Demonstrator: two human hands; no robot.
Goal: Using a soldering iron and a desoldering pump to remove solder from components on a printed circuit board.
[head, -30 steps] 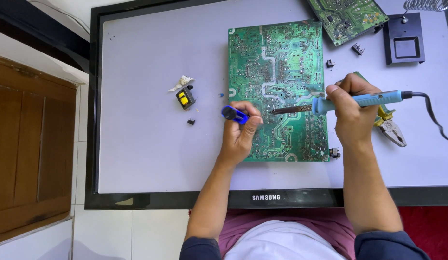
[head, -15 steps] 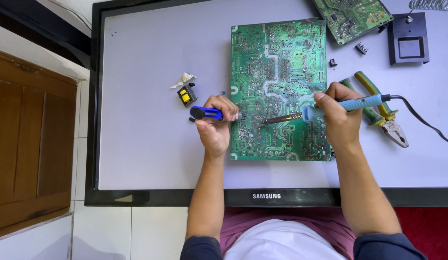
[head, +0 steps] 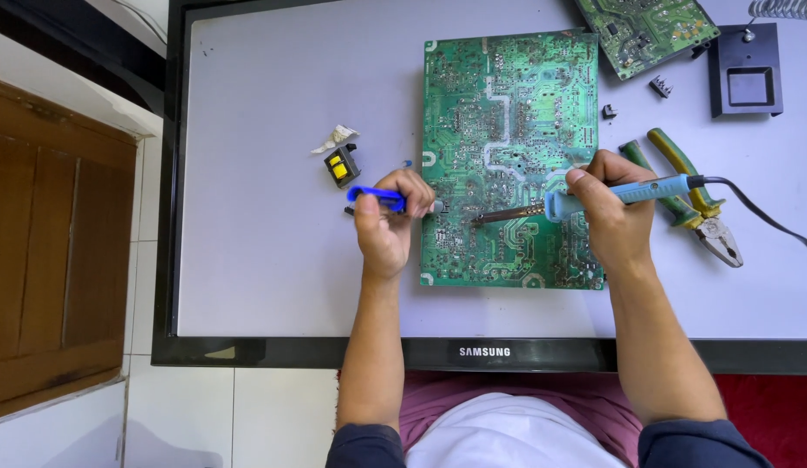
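Note:
A large green circuit board (head: 507,104) lies solder side up on a white panel (head: 273,260) framed in black. My right hand (head: 607,212) grips a light-blue soldering iron (head: 646,191), its dark tip resting on the lower middle of the board. My left hand (head: 388,227) holds a dark blue desoldering pump (head: 376,198) level at the board's left edge, its nozzle pointing toward the iron's tip.
A small black and yellow component (head: 339,165) and a crumpled white scrap (head: 336,137) lie left of the board. Green-handled pliers (head: 689,186) rest to the right. A black iron stand (head: 743,82), a second green board (head: 644,26) and small black parts sit top right.
My left hand with the blue pump has moved from over the board's lower left out to its left edge. The iron's tip has shifted slightly left along the board.

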